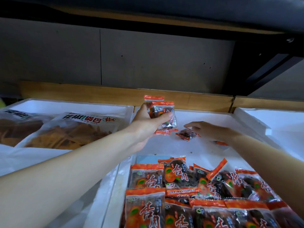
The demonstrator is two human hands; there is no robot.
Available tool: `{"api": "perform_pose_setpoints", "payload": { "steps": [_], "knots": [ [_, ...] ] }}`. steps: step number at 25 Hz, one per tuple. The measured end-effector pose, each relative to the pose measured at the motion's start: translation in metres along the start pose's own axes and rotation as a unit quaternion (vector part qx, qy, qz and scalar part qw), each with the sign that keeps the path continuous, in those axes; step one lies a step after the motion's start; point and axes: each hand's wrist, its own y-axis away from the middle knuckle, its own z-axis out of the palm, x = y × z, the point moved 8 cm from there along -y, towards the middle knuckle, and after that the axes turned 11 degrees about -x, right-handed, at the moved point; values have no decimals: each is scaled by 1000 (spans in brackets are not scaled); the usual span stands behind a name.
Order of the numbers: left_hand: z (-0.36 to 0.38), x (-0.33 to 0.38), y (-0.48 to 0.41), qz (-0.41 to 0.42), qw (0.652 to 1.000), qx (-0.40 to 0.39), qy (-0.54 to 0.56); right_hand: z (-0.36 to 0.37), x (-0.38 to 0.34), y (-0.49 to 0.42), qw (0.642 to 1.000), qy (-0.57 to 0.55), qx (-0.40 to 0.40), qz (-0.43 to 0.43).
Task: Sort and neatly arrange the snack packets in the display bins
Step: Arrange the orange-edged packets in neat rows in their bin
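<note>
My left hand grips a small stack of orange-edged snack packets, held upright above the far part of the white foam bin. My right hand reaches over the bin floor with fingers extended, fingertips touching a single loose packet that lies flat. Another packet peeks out from under my right wrist. Several more of the same packets fill the near part of the bin, some in rows, some askew.
The neighbouring white bin on the left holds large clear bags of brown crisps. Another white bin stands at the right. A wooden ledge and grey back panel rise behind the bins.
</note>
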Motion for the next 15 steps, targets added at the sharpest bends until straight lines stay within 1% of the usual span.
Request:
{"api": "perform_pose_setpoints", "payload": {
  "steps": [2,5,6,8,10,12,15],
  "knots": [
    [-2,0,0,1,1000,3,12,3,-2,-5,1000,-7,-18,3],
    [-7,0,2,2,1000,5,19,2,-9,-9,999,-47,6,-6],
    [-9,1,3,2,1000,5,25,4,-13,-8,999,-44,0,-7],
    [-11,1,6,1,999,7,36,10,-13,-2,999,-16,-33,28],
    [-13,0,11,-1,999,9,38,13,-9,7,994,50,-53,78],
    [-15,0,17,-3,999,9,32,10,-9,15,991,87,-31,100],
    [-20,3,28,-3,999,22,29,3,-16,26,992,76,29,96]
  ]
}}
